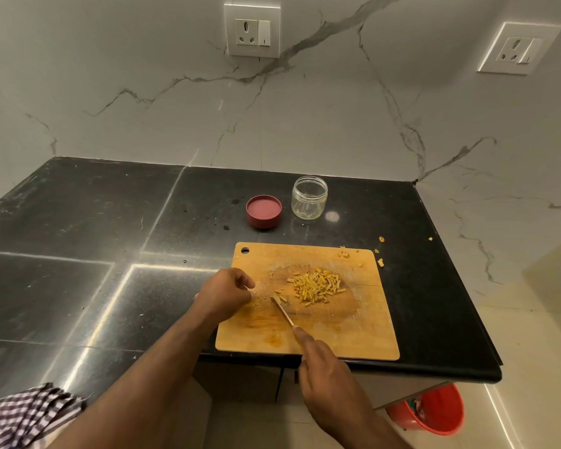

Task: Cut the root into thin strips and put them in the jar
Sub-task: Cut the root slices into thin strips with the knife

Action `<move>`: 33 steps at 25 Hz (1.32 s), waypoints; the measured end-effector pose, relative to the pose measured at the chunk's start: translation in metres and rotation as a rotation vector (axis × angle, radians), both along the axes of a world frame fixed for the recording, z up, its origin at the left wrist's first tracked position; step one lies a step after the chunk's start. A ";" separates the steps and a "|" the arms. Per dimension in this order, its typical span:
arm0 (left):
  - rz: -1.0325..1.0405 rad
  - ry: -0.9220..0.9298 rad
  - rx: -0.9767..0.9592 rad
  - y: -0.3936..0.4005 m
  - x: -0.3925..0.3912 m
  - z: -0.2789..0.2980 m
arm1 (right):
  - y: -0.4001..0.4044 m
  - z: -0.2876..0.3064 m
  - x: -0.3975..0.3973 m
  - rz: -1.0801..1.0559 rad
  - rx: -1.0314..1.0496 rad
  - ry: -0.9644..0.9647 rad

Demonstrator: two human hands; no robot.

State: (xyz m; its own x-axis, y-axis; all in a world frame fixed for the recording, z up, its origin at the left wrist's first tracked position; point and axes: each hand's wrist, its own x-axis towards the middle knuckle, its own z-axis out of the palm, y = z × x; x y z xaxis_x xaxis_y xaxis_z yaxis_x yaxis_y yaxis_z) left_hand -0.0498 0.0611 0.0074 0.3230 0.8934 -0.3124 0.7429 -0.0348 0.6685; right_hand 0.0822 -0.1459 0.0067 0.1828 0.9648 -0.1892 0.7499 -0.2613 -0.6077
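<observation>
Root strips (316, 286) lie in a pile on the wooden cutting board (363, 332). Right hand (327, 367) grips the knife (283, 310); left hand (227, 291) fingers are curled, holding nothing visible. Open glass jar (309, 197) stands on the worktop (110, 222) behind the board.

You are in a home kitchen: a black polished stone counter (78, 254) meets a white marble-veined backsplash (305, 124) fitted with two wall sockets (252, 30). A wooden cutting board (353, 335) lies on the counter, and a red bucket (434, 413) stands on the tiled floor.
</observation>
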 end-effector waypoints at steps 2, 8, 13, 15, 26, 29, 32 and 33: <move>-0.045 0.070 0.034 -0.002 -0.004 -0.003 | -0.002 0.000 0.011 -0.071 0.016 0.000; -0.039 0.171 0.127 -0.008 -0.006 -0.006 | -0.005 0.000 0.008 0.004 0.000 0.041; -0.058 0.161 0.182 -0.011 -0.004 -0.008 | -0.004 0.001 0.020 -0.147 0.038 0.091; -0.086 0.088 0.178 -0.013 0.007 -0.006 | -0.003 0.004 0.017 -0.134 0.039 0.121; -0.121 0.077 0.173 -0.021 0.028 -0.017 | 0.006 0.009 -0.001 -0.127 0.025 0.106; -0.062 0.053 0.166 -0.022 0.028 -0.019 | 0.010 0.011 -0.005 -0.092 0.021 0.077; -0.058 0.054 0.144 -0.021 0.028 -0.021 | 0.015 0.012 -0.008 -0.069 0.015 0.059; -0.061 0.055 0.142 -0.020 0.028 -0.021 | 0.016 0.012 -0.009 -0.065 0.011 0.052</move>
